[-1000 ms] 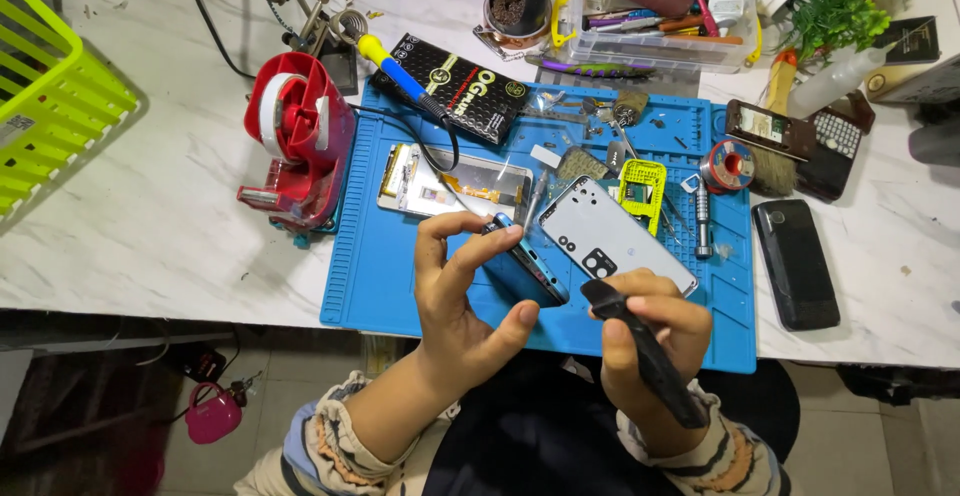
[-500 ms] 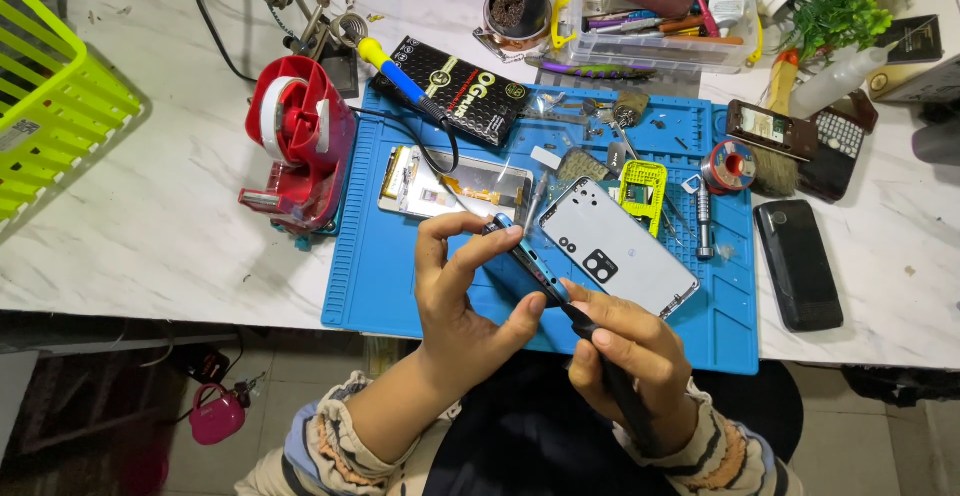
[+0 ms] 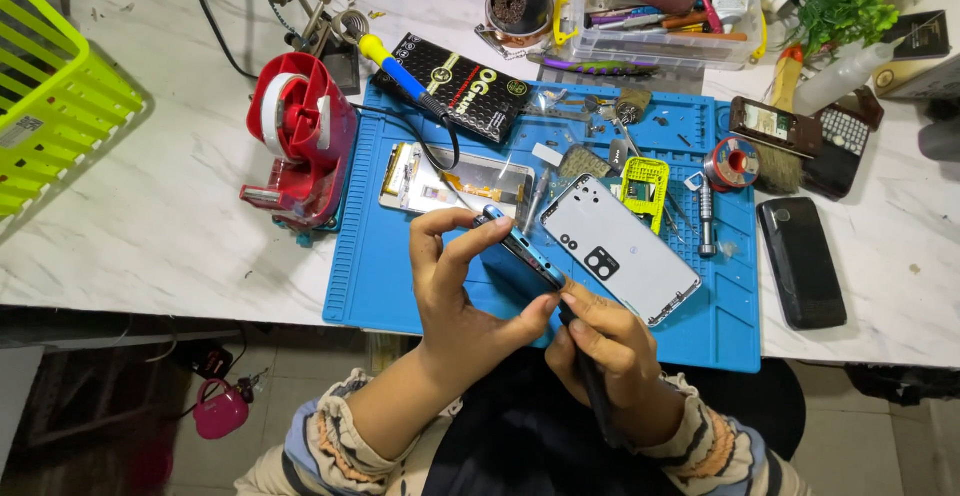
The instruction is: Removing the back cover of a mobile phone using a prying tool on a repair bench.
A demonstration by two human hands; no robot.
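Phone: we see a slim blue phone (image 3: pixel 520 256) held on edge above the blue mat (image 3: pixel 400 286), pinched lengthwise in our left hand (image 3: pixel 462 301), thumb at its 5 o'clock end, fingertips at 11 o'clock.
Tool: our right hand (image 3: pixel 610 351) is clenched around a dark, slender tool (image 3: pixel 590 381), whose tip meets the phone's lower end.
Back cover: a flat, smooth white back cover (image 3: pixel 620 251) with camera cutouts lies at 3 o'clock of the phone.
Screen part: a glossy display panel (image 3: pixel 455 181) rests at 12 o'clock.
Dispenser: a red plastic tape dispenser (image 3: pixel 300 141) stands at 10 o'clock, on the mat's edge.
Table: pale marble (image 3: pixel 150 216).
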